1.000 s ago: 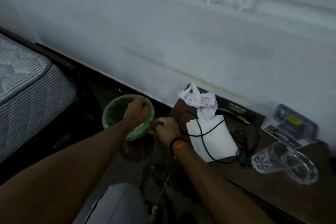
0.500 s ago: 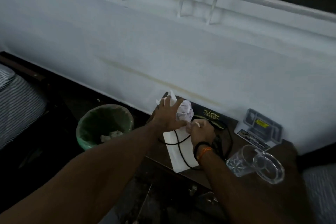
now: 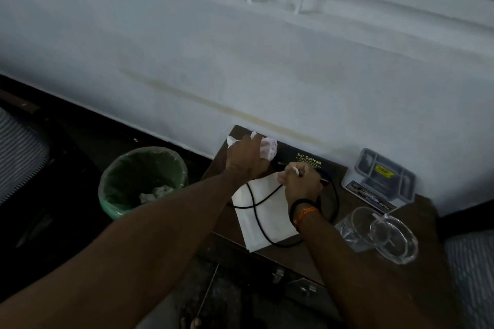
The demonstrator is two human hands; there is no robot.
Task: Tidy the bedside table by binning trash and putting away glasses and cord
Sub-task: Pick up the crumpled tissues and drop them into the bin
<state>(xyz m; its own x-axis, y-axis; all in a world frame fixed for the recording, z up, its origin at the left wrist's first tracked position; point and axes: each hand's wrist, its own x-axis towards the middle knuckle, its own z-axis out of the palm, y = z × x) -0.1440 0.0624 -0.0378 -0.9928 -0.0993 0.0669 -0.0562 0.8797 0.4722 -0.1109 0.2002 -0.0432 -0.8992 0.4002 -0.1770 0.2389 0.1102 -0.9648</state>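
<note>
We are gripping the crumpled tissue (image 3: 268, 149), light and soft, at the table's (image 3: 417, 270) back-left corner with the left hand (image 3: 247, 159); the right hand (image 3: 300, 181) is pinching a small white scrap (image 3: 292, 169).

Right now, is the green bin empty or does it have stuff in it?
Not empty. The green bin has crumpled white paper lying at its bottom.

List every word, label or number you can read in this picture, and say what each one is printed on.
"Sai Opticals": gold lettering on the black glasses case at the back of the bedside table.
Smaller gold lines beneath it on the case: too small to read.
Yellow label inside the clear plastic box: blurred, unreadable.
Printed strip along the front of that box: a few pale letters show, too blurred to read.
Nothing else carries text.
</note>
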